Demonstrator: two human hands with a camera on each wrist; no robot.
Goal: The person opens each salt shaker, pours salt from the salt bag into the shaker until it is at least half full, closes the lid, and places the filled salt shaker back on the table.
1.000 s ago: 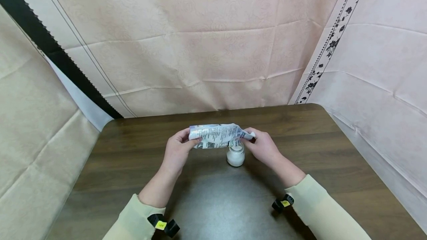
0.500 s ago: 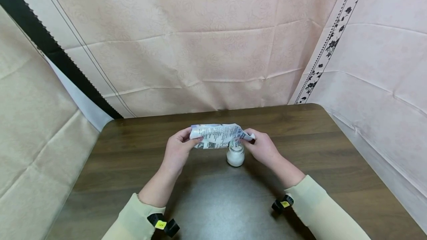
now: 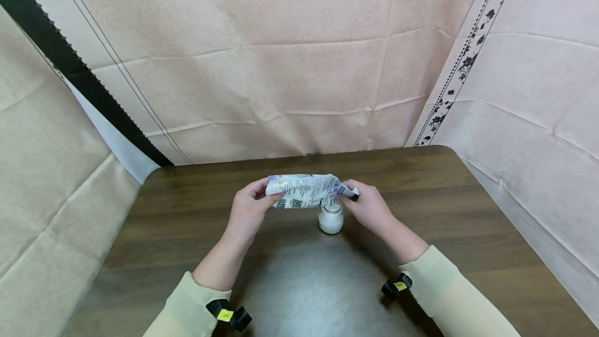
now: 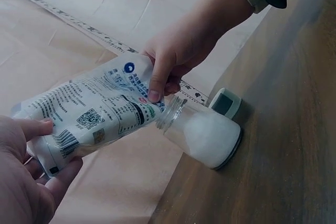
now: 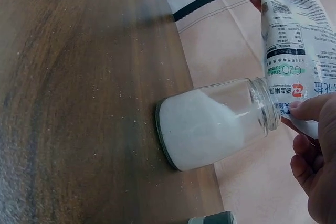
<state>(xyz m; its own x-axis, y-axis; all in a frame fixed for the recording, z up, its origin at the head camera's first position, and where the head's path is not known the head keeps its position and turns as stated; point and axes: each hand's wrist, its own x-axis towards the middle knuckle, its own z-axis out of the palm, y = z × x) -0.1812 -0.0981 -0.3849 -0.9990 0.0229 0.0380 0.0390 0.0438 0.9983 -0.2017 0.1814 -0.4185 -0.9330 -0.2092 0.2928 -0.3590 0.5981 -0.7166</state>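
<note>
A white printed salt bag (image 3: 306,191) lies nearly level above the table, its right end over the mouth of a glass jar (image 3: 330,220). My left hand (image 3: 248,211) grips the bag's left end, thumb on the near side. The right hand (image 3: 369,207) pinches the bag's other end close to the jar's rim. White salt (image 5: 197,127) fills much of the jar and is heaped higher on one side. The jar stands upright and uncapped. Whether salt is flowing from the bag cannot be seen, since the bag covers the opening.
A pale lid with a dark top (image 4: 226,103) sits on the table behind the jar. Small white grains (image 5: 123,119) are scattered over the brown wooden table (image 3: 187,233). Light patterned cloth (image 3: 299,66) hangs behind the table and at both sides.
</note>
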